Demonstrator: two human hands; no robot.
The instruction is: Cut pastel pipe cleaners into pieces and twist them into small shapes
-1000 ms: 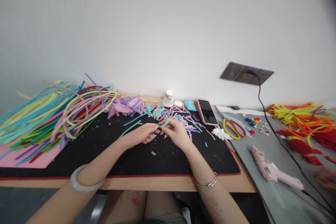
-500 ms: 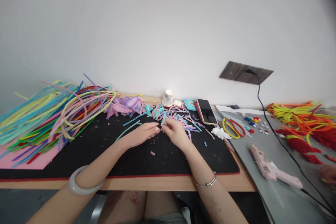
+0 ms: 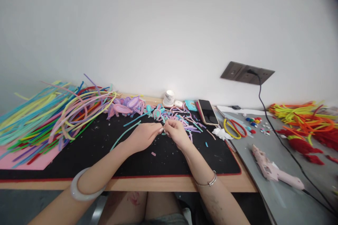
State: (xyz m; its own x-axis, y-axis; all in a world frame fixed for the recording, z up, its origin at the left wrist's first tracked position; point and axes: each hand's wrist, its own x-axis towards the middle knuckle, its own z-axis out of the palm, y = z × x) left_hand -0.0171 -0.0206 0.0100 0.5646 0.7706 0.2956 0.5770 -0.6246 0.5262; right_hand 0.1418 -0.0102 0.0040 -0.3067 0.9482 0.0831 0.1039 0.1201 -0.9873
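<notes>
My left hand [image 3: 146, 135] and my right hand [image 3: 176, 133] meet fingertip to fingertip over the black mat [image 3: 179, 163]. Both are closed in a pinch on a short teal pipe cleaner [image 3: 163, 119], of which only small bits show around the fingers. A longer teal pipe cleaner [image 3: 123, 134] curves out to the left behind my left hand; whether it joins the held piece is hidden. Just beyond my hands lie cut pink, purple and teal pipe cleaner pieces [image 3: 188, 119] and a looped teal and pink shape [image 3: 158, 111].
Long multicoloured pipe cleaners [image 3: 66, 112] heap at the left. A white cup [image 3: 169, 98] and a phone [image 3: 208, 112] stand by the wall. Right, on a grey surface, are scissors [image 3: 235, 129], a pink glue gun [image 3: 276, 172] with its cord, pompoms [image 3: 254, 122] and orange-yellow pipe cleaners [image 3: 303, 117].
My left hand has turned over with its back upward, and the fingertips have drawn together. The long teal pipe cleaner's lower end has swung left and down. Another person's hand at far right is gone.
</notes>
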